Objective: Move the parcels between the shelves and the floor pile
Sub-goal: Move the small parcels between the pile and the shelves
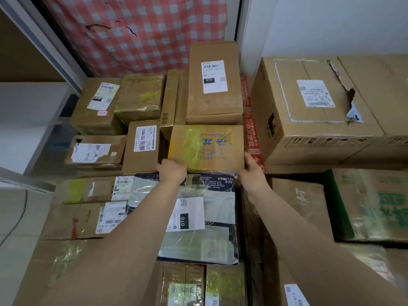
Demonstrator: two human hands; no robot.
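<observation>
A brown cardboard parcel [207, 146] with yellowish tape and blue handwriting lies in the middle of the pile of parcels. My left hand [173, 170] grips its near left corner, and my right hand [252, 171] grips its near right corner. Both arms reach forward over a plastic-wrapped parcel [198, 219] bearing a white "010" label. Behind the held parcel stands a tall box [214, 82] with another "010" label. My fingertips are hidden under the parcel's edge.
A large torn carton [313, 107] sits at the right on more boxes, one printed green [375, 206]. Smaller labelled boxes [141, 146] crowd the left. A checked cloth [143, 29] hangs behind. Grey floor [19, 217] shows at the left.
</observation>
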